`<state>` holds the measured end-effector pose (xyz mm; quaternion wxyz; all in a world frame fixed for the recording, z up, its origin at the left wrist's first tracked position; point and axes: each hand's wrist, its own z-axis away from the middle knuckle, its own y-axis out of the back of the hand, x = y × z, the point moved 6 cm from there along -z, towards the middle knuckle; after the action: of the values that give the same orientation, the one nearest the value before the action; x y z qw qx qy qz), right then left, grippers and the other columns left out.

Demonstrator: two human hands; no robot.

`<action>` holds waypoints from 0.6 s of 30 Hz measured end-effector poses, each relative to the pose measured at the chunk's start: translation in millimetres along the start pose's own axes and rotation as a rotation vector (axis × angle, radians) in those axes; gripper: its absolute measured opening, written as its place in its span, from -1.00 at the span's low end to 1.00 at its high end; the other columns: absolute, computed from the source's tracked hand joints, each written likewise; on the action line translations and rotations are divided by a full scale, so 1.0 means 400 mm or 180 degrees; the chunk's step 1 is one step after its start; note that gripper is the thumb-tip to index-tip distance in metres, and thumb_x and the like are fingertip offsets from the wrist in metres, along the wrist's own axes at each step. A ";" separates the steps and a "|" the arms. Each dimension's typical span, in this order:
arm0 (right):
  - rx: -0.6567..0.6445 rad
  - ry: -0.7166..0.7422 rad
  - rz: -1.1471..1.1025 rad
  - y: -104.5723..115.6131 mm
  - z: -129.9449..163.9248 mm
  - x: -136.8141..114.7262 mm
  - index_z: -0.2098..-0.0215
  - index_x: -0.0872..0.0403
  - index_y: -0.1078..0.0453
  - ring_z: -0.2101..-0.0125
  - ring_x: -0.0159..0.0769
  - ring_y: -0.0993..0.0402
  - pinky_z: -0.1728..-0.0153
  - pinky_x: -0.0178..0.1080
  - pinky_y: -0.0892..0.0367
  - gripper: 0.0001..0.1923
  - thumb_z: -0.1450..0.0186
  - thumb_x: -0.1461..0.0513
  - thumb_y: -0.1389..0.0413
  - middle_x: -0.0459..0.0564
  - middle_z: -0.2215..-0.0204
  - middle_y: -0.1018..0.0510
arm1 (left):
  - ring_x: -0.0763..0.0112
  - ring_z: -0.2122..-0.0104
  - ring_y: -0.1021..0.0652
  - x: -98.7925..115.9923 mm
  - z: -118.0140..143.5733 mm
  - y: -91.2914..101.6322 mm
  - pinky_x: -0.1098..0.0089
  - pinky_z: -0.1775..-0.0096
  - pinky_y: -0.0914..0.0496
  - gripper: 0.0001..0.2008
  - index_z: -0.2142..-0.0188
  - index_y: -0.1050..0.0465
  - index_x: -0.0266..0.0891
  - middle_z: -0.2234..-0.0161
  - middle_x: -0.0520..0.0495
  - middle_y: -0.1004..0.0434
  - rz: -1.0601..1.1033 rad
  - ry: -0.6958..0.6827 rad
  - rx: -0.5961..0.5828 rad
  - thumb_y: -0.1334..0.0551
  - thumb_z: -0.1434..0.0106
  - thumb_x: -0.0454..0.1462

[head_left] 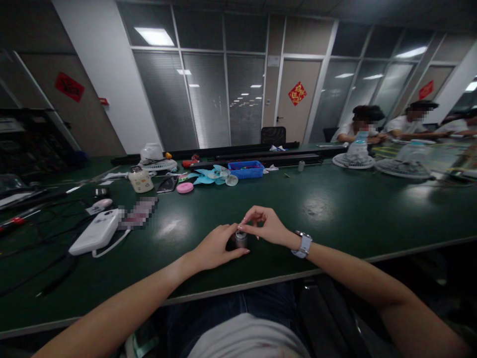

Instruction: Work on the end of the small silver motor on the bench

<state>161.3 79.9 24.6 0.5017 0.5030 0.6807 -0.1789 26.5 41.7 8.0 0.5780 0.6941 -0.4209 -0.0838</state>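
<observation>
A small silver metal cylinder (241, 239) with a dark top stands on the green table, near its front edge. My left hand (216, 247) is curled around the cylinder from the left, its thumb in front and its index finger by the top. Just above, my right hand (265, 226) has thumb and index finger pinched together at the cylinder's top. Whatever lies between those fingertips is too small to make out. The right wrist wears a watch (302, 244) with a pale strap.
A white power bank (97, 232), a phone (140, 213) and cables lie left. Farther back are a cream jar (140, 180), pink disc (185, 188), blue fan blades (212, 175) and a blue basket (246, 170). Fan guards (353, 160) stand right; several people sit beyond.
</observation>
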 end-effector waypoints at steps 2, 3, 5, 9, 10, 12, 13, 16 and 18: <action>0.0001 0.0007 0.0011 0.000 0.001 -0.004 0.32 0.14 -0.41 0.61 -0.51 -0.35 0.69 -0.46 -0.28 -0.68 -0.12 0.09 -0.32 -0.03 0.38 -0.57 | 0.18 0.22 -0.54 0.001 0.000 0.001 0.25 0.18 -0.39 -0.56 0.04 -0.37 -0.25 0.18 -0.15 -0.54 0.0007 -0.0004 0.0008 -0.25 -0.23 0.00; 0.0001 0.0011 0.0014 0.000 0.001 -0.006 0.32 0.14 -0.42 0.61 -0.51 -0.35 0.69 -0.46 -0.28 -0.68 -0.12 0.09 -0.32 -0.03 0.39 -0.57 | 0.18 0.22 -0.54 0.001 0.000 0.001 0.25 0.17 -0.39 -0.57 0.05 -0.37 -0.25 0.18 -0.15 -0.54 0.0010 -0.0004 0.0012 -0.25 -0.23 0.00; 0.0009 0.0023 0.0017 0.000 0.001 -0.008 0.33 0.14 -0.41 0.62 -0.51 -0.34 0.69 -0.46 -0.27 -0.69 -0.11 0.10 -0.32 -0.03 0.39 -0.57 | 0.18 0.22 -0.54 0.001 0.000 0.001 0.25 0.18 -0.40 -0.57 0.05 -0.37 -0.23 0.18 -0.14 -0.54 0.0011 0.0004 0.0012 -0.26 -0.23 0.00; 0.0109 0.0062 0.0020 0.007 0.000 -0.011 0.32 0.13 -0.39 0.61 -0.52 -0.34 0.69 -0.46 -0.26 -0.67 -0.11 0.09 -0.33 -0.01 0.36 -0.58 | 0.17 0.23 -0.55 -0.003 0.000 0.001 0.25 0.19 -0.40 -0.53 0.00 -0.34 -0.24 0.18 -0.16 -0.54 0.0029 0.0006 0.0040 -0.26 -0.22 0.01; 0.0135 0.0070 0.0028 0.008 0.000 -0.011 0.32 0.13 -0.39 0.61 -0.52 -0.34 0.69 -0.47 -0.26 -0.67 -0.11 0.09 -0.32 -0.01 0.36 -0.58 | 0.17 0.23 -0.55 -0.004 0.000 0.000 0.24 0.18 -0.40 -0.51 -0.02 -0.33 -0.24 0.17 -0.16 -0.54 0.0035 0.0004 0.0045 -0.26 -0.22 0.01; 0.0156 0.0079 0.0051 0.011 0.000 -0.013 0.32 0.13 -0.40 0.62 -0.53 -0.34 0.69 -0.46 -0.26 -0.67 -0.12 0.08 -0.32 0.00 0.36 -0.58 | 0.16 0.21 -0.55 -0.005 0.001 0.000 0.22 0.16 -0.41 -0.48 -0.06 -0.31 -0.23 0.16 -0.16 -0.54 0.0045 0.0003 0.0047 -0.26 -0.22 0.01; 0.0154 0.0080 0.0063 0.011 0.000 -0.015 0.32 0.13 -0.40 0.62 -0.53 -0.34 0.69 -0.46 -0.26 -0.66 -0.12 0.07 -0.32 0.00 0.36 -0.58 | 0.16 0.20 -0.55 -0.005 0.001 0.000 0.22 0.15 -0.41 -0.47 -0.07 -0.30 -0.22 0.15 -0.16 -0.54 0.0049 0.0007 0.0042 -0.26 -0.22 0.01; 0.0124 0.0086 0.0093 0.010 0.002 -0.019 0.32 0.14 -0.41 0.62 -0.52 -0.34 0.68 -0.44 -0.27 -0.65 -0.12 0.06 -0.31 0.00 0.35 -0.59 | 0.17 0.20 -0.55 -0.003 0.001 0.002 0.24 0.15 -0.41 -0.49 -0.07 -0.31 -0.21 0.15 -0.16 -0.54 0.0058 0.0001 0.0009 -0.26 -0.23 0.00; 0.0106 0.0098 0.0121 0.008 0.003 -0.022 0.32 0.14 -0.41 0.61 -0.51 -0.35 0.67 -0.44 -0.27 -0.66 -0.12 0.07 -0.31 -0.01 0.36 -0.58 | 0.17 0.20 -0.55 0.000 0.000 0.003 0.24 0.16 -0.41 -0.51 -0.05 -0.32 -0.22 0.15 -0.15 -0.54 0.0044 -0.0024 -0.0010 -0.26 -0.23 0.00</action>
<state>164.6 75.9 32.6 0.4861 0.5268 0.6755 -0.1728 26.0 41.5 9.0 0.5781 0.6899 -0.4277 -0.0830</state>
